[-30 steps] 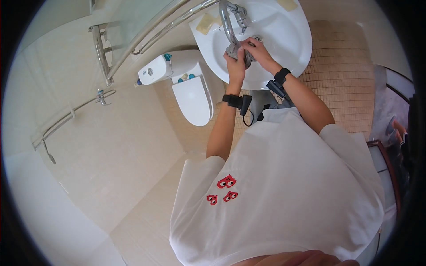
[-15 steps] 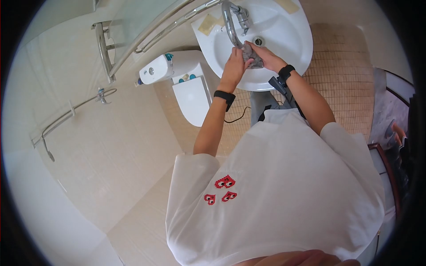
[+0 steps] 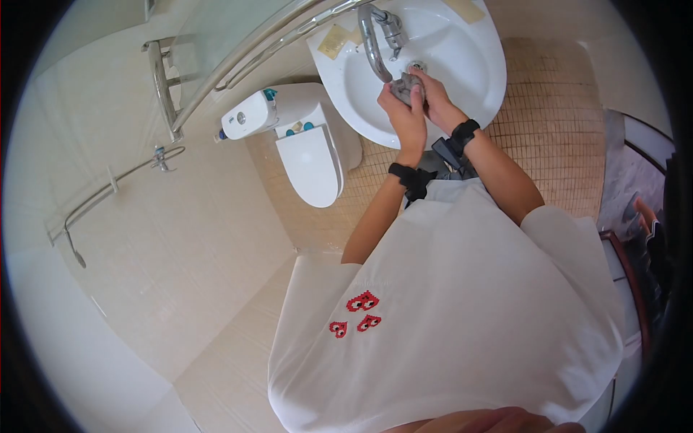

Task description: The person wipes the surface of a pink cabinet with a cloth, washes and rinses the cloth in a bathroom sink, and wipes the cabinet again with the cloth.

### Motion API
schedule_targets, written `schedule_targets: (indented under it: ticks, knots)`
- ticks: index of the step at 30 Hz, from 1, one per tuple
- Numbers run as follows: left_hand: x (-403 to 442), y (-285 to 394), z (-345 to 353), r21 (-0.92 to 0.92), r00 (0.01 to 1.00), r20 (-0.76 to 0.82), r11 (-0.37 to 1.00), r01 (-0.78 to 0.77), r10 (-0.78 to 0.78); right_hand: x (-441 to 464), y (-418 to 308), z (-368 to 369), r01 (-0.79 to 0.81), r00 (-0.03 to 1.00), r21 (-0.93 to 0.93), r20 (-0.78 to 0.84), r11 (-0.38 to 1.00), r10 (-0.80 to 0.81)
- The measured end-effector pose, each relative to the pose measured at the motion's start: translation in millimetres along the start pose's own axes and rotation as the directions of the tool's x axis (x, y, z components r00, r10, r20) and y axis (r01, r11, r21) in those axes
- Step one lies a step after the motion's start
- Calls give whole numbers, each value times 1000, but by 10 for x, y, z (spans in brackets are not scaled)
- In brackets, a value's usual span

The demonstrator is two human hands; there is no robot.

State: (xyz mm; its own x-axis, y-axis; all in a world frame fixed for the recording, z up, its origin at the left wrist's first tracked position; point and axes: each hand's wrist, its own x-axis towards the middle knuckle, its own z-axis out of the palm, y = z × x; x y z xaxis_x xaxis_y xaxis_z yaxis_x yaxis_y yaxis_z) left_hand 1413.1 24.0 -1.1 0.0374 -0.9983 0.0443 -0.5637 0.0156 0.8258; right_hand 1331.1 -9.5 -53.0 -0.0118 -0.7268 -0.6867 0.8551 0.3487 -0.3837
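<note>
Grey cloth: was bunched up over the white sink, just beside the end of the metal tap.
Left hand: gripped the cloth from its left side.
Right hand: gripped it from the right.
Toilet: stood left of the sink, lid down.

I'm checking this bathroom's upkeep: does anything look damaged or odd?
A yellowish patch to one side of the tap and another to the other stand out against the white sink. I can't tell whether they're tape or residue. I see no spill.
</note>
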Motion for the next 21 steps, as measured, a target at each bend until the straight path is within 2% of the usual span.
schedule_targets:
  ticks: [1, 3, 4, 5, 6, 7, 8, 9, 10, 11, 12, 13, 15, 16, 18, 19, 21]
  knots:
    - [-17, 58, 7, -3, 1000, 9, 1000, 4, -4, 28, -31, -77, -126, 992, 89, -10, 988, 127]
    - [-20, 110, 48, 67, 979, 66, 978, -197, 192, 191, -55, -262, -129, 991, 74, -9, 989, 130]
    - [-7, 123, 46, 61, 979, 70, 979, -195, 191, 260, -35, -357, -110, 991, 132, 89, 985, 99]
    - [34, 126, 35, 65, 962, 109, 964, -258, 250, 287, -26, -417, -96, 981, 193, 185, 977, 60]
    - [91, 127, 36, 65, 939, 144, 944, -323, 311, 168, -183, -377, -90, 982, 193, 182, 977, 55]
    - [132, 151, 19, 66, 939, 145, 944, -324, 312, -105, -456, -251, -146, 972, 132, 205, 980, 117]
    - [162, 201, -2, 6, 966, 153, 978, -211, 207, -308, -626, -146, -205, 957, 69, 223, 976, 185]
    - [182, 257, 2, -54, 981, 166, 994, -95, 103, -377, -676, -94, -205, 957, 69, 223, 976, 185]
    - [189, 322, 17, -54, 980, 167, 994, -96, 104, -432, -715, -49, -117, 965, -61, 228, 991, 128]
    - [186, 364, 44, -79, 991, 136, 997, -2, 12, -450, -726, -35, -26, 968, -189, 240, 982, 72]
    - [178, 398, 59, -106, 991, 107, 990, 92, -81, -439, -707, -50, -27, 968, -188, 242, 982, 73]
    - [154, 427, 65, -104, 991, 107, 990, 92, -81, -418, -671, -78, -17, 977, -241, 203, 970, 67]
    - [75, 439, 91, -3, 992, 112, 998, -64, 64, -381, -581, -165, -9, 984, -295, 166, 955, 61]
    - [53, 443, 107, -3, 992, 108, 998, -65, 65, -367, -546, -220, -42, 986, -242, 150, 969, 80]
    - [4, 418, 125, 36, 952, 139, 960, -279, 272, -305, -499, -364, -75, 986, -188, 135, 979, 102]
    - [-2, 394, 101, 39, 953, 141, 961, -275, 267, -250, -485, -443, -109, 972, -143, 193, 984, 135]
    - [81, 371, 72, 55, 854, 290, 883, -467, 433, -180, -523, -579, -139, 956, -97, 247, 986, 159]
